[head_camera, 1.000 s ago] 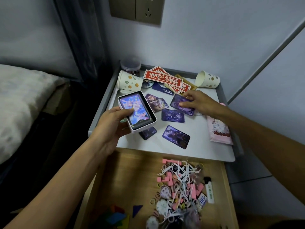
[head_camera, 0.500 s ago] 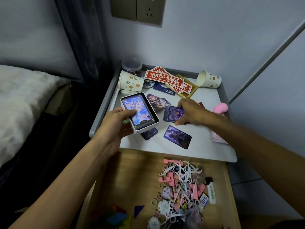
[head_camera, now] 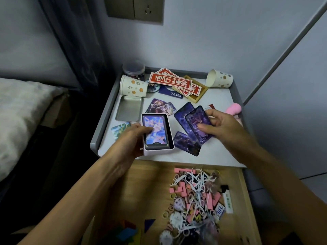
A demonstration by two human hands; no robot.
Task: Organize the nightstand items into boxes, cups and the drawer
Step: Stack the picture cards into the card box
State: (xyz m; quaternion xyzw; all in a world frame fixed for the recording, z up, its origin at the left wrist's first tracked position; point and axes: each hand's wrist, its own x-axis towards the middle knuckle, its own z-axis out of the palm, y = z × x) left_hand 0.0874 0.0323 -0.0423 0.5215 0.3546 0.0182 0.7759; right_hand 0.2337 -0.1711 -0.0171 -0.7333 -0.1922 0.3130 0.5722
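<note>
My left hand (head_camera: pixel 131 138) grips a small white card box (head_camera: pixel 157 151) from its left side, thumb across the colourful card lying in it. My right hand (head_camera: pixel 221 126) holds two dark purple cards (head_camera: pixel 196 119), fanned, just above the nightstand top (head_camera: pixel 217 156). Another purple card (head_camera: pixel 185 144) lies flat beside the box. Two picture cards (head_camera: pixel 161 106) lie further back, and a greenish card (head_camera: pixel 120 129) sits at the left edge. Below, the wooden drawer (head_camera: pixel 150 183) stands open with a heap of pink blocks, white picks and rings (head_camera: pixel 192 198).
A tin lid (head_camera: pixel 129 108) lies at the left. Two paper cups (head_camera: pixel 132 87) (head_camera: pixel 219 80) lie tipped at the back, with a clear jar (head_camera: pixel 133 69), red paper strips (head_camera: pixel 169 81) and a pink object (head_camera: pixel 233 109). Coloured flat shapes (head_camera: pixel 127 232) sit in the drawer's front left. A bed is left.
My right hand has lifted purple cards off the nightstand and drawn them toward me. My left hand has shifted the card box slightly right and forward, uncovering the greenish card and tin lid.
</note>
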